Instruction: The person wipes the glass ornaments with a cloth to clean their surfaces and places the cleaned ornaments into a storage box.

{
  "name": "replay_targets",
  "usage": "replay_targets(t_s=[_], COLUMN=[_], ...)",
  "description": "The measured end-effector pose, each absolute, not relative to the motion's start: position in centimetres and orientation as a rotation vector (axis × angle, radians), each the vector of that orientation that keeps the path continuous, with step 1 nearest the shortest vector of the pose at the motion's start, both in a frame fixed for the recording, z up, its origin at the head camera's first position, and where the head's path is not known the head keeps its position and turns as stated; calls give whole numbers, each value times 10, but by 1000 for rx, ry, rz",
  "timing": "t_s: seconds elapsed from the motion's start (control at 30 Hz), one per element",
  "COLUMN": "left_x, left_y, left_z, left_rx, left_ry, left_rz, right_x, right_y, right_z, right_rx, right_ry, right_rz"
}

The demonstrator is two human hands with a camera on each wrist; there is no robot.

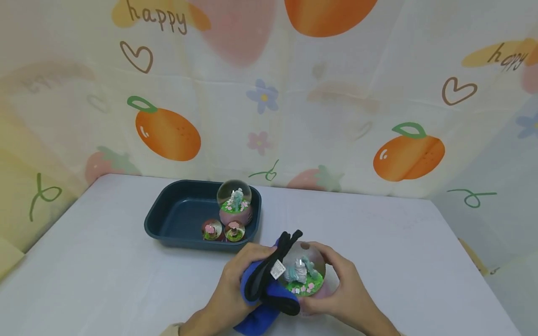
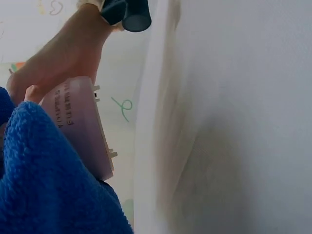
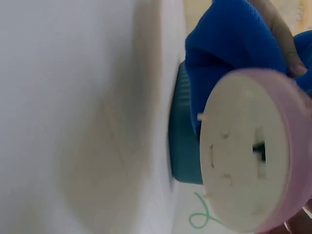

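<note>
My right hand [image 1: 346, 287] grips a snow globe [image 1: 303, 270] with a pale figure and pink flowers on green inside its glass. The globe is lifted over the table, and its pink base [image 2: 80, 124] with a white underside [image 3: 246, 156] shows in the wrist views. In my left hand [image 1: 231, 284] is a bunched blue cloth [image 1: 258, 317] with black edging and a small white tag, pressed against the globe's left side. Fluffy blue fabric covers part of the base in the left wrist view.
Behind the hands stands a dark blue tray [image 1: 168, 240]. In its right half are a large snow globe [image 1: 235, 205] and two small ones, a left one [image 1: 211, 230] and a right one [image 1: 234, 231]. A printed curtain [image 1: 319, 102] hangs along the back of the white table [image 1: 105, 280].
</note>
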State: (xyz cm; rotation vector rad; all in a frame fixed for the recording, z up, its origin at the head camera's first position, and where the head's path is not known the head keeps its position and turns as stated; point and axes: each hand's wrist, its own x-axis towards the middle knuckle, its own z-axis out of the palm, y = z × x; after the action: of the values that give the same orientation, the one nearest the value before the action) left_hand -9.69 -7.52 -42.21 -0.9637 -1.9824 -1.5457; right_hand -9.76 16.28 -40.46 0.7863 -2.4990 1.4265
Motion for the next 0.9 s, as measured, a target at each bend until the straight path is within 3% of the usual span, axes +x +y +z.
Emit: replay_targets(t_s=[0.43, 0.9], left_x=[-96, -99], left_y=[-77, -85], left_z=[-419, -417], left_rx=[-1091, -695], left_ry=[-2021, -2147], left_rz=[-1451, -1453], right_x=[-98, -103], right_y=[161, 164], right_z=[-402, -410], right_rx=[940, 813], right_ry=[-2422, -2513], right_rz=[1200, 1021])
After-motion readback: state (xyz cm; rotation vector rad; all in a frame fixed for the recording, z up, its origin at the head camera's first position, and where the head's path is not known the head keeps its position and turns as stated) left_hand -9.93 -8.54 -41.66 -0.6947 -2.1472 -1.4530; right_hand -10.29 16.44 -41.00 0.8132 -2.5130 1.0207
